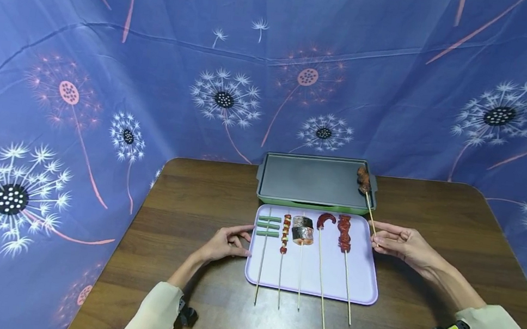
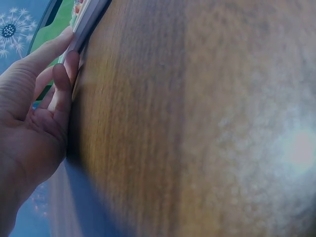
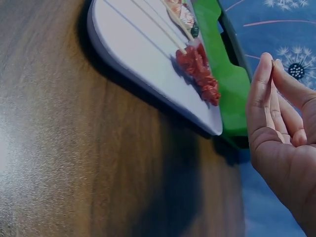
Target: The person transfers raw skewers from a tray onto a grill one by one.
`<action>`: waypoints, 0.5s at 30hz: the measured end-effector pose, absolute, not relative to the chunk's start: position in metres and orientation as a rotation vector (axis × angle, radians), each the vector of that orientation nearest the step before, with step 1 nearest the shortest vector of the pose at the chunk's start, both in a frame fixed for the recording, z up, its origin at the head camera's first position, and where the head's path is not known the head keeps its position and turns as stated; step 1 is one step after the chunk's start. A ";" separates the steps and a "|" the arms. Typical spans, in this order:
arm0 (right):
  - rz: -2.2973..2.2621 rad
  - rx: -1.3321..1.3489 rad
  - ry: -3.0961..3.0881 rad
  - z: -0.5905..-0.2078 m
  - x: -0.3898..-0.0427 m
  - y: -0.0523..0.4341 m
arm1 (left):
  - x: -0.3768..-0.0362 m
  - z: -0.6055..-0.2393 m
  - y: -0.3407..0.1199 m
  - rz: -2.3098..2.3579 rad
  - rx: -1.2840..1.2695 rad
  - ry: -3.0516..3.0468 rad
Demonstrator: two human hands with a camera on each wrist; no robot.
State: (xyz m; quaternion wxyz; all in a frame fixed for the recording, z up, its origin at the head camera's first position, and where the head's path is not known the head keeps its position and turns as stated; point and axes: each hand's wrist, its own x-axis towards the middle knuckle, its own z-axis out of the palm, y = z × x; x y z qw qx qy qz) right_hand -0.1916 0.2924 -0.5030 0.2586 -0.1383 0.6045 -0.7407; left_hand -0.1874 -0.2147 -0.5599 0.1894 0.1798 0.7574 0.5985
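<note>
My right hand (image 1: 397, 244) pinches the lower end of a skewer (image 1: 370, 213) between thumb and fingertips. Its browned chunks (image 1: 363, 180) lie over the right end of a dark griddle (image 1: 311, 178); whether they touch the plate, I cannot tell. Against the left rim of a pale lilac tray (image 1: 328, 282), my left hand (image 1: 226, 243) rests with its fingertips touching. Across the tray lie several skewers: green pieces (image 1: 268, 225), small red and yellow pieces (image 1: 285, 234), a silver-skinned chunk (image 1: 303, 230), a curled red piece (image 1: 326, 220) and folded red meat (image 1: 344, 234).
The griddle's green base (image 3: 234, 98) sits directly behind the tray. Stick ends overhang the tray's front rim. Brown wooden tabletop (image 1: 181, 193) surrounds both, and a blue dandelion-print cloth (image 1: 164, 86) hangs behind the table.
</note>
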 end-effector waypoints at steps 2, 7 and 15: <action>-2.003 -0.368 1.638 -0.507 -0.192 0.294 | -0.188 -0.560 -0.214 1.685 0.519 2.126; -2.002 -0.342 1.650 -0.516 -0.193 0.295 | -0.187 -0.558 -0.214 1.692 0.512 2.123; -2.027 -0.360 1.648 -0.522 -0.201 0.290 | -0.186 -0.558 -0.214 1.702 0.491 2.109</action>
